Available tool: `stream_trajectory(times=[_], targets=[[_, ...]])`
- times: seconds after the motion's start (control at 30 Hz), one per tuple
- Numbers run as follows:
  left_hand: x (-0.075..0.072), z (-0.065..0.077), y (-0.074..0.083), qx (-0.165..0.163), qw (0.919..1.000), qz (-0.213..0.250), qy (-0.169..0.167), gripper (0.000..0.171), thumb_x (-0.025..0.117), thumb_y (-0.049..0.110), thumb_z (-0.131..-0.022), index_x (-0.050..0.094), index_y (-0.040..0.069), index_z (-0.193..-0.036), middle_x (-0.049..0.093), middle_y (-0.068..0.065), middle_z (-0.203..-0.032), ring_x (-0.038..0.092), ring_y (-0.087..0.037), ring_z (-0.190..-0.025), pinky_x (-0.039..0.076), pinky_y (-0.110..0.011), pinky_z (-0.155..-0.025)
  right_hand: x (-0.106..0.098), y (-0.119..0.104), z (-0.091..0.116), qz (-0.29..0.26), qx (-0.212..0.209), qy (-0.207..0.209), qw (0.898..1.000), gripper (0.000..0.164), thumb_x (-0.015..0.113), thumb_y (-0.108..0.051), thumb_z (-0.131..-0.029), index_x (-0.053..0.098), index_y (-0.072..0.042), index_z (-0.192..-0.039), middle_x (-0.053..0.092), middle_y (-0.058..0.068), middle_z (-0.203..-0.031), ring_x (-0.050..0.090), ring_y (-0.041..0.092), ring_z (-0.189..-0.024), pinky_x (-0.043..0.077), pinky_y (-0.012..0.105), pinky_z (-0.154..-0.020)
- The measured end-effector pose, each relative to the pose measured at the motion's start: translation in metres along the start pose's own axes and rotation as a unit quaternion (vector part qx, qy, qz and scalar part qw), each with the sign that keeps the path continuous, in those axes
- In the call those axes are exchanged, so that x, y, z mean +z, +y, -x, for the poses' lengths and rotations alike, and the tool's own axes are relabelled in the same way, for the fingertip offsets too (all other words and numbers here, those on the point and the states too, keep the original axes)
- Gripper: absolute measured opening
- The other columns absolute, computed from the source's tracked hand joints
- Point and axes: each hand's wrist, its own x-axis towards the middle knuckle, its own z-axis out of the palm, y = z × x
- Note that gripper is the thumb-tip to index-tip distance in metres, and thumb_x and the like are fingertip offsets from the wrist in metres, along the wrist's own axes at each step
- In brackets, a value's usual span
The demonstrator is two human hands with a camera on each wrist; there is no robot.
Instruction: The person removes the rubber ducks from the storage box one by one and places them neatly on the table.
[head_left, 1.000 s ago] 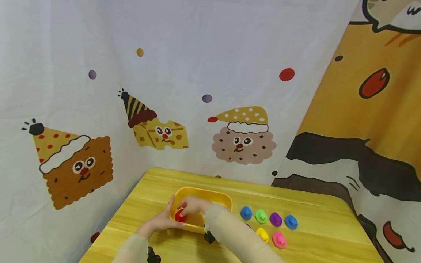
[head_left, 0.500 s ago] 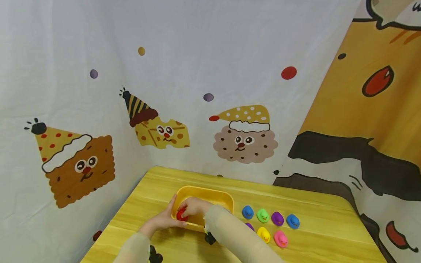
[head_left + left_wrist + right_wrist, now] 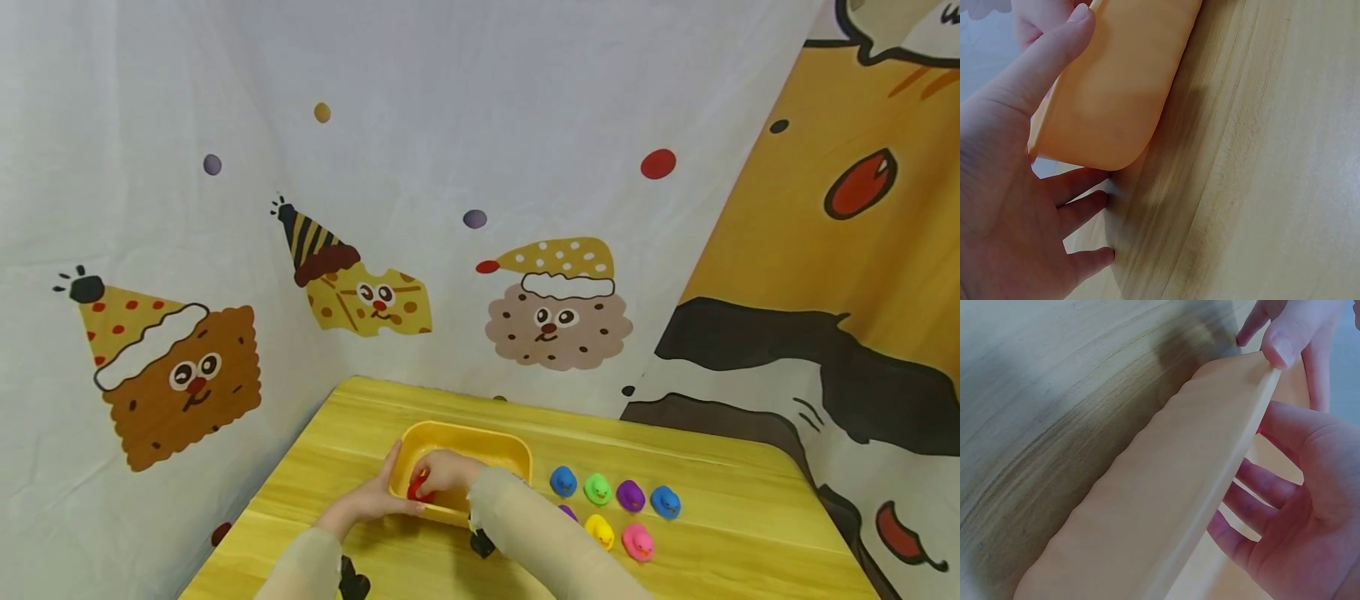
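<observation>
A yellow plastic tub (image 3: 480,429) stands on the wooden table. My left hand (image 3: 369,498) holds its near left corner, thumb along the near rim and the other fingers on the left side. In the left wrist view those fingers are spread, with fingertips right by the tabletop. My right hand (image 3: 444,472) reaches down into the tub's left end and pinches a small red rounded toy (image 3: 420,485), mostly covered by the fingers. The right wrist view shows the tub's long wall (image 3: 1147,481) in front of that hand's fingers, with only a speck of red showing.
Right of the tub, small toy ducks sit in two rows, including a green duck (image 3: 597,489), a pink duck (image 3: 638,542) and a yellow duck (image 3: 600,531). My right sleeve partly hides a purple one. A printed cloth (image 3: 412,167) hangs behind the table (image 3: 720,467).
The red toy has turned between my right fingers and now shows as a narrower shape. My right hand shifts slightly inside the tub; the left hand keeps its place on the corner.
</observation>
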Motion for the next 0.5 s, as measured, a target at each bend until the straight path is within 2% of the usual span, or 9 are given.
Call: stream_trajectory(times=[0.17, 0.3, 0.5], targets=[[0.0, 0.0, 0.0, 0.002, 0.9999, 0.012, -0.004, 0.129, 0.086, 0.03, -0.073, -0.011, 0.009, -0.154, 0.007, -0.037, -0.153, 0.032, -0.054, -0.13, 0.027, -0.066, -0.103, -0.003, -0.001, 0.004, -0.003, 0.014, 0.01, 1.0, 0.012, 0.075, -0.01, -0.083, 0.074, -0.012, -0.095, 0.064, -0.011, -0.082, 0.053, 0.004, -0.074, 0.047, 0.019, -0.072], [0.0, 0.0, 0.0, 0.002, 0.9998, 0.019, -0.005, 0.128, 0.086, 0.029, -0.073, -0.011, 0.007, -0.154, 0.009, -0.038, -0.152, 0.032, -0.053, -0.13, 0.028, -0.065, -0.103, -0.007, -0.001, 0.007, -0.03, 0.023, 0.016, 0.999, 0.012, 0.074, -0.007, -0.083, 0.073, -0.009, -0.095, 0.064, -0.008, -0.083, 0.052, 0.005, -0.074, 0.047, 0.019, -0.072], [-0.001, -0.002, 0.0, 0.01, 0.9996, 0.024, -0.008, 0.128, 0.086, 0.028, -0.073, -0.011, 0.004, -0.153, 0.007, -0.037, -0.153, 0.03, -0.052, -0.132, 0.025, -0.064, -0.106, -0.015, 0.003, 0.007, -0.042, 0.023, 0.032, 0.998, 0.012, 0.074, -0.006, -0.083, 0.072, -0.006, -0.095, 0.063, -0.006, -0.083, 0.05, 0.006, -0.073, 0.045, 0.018, -0.07]])
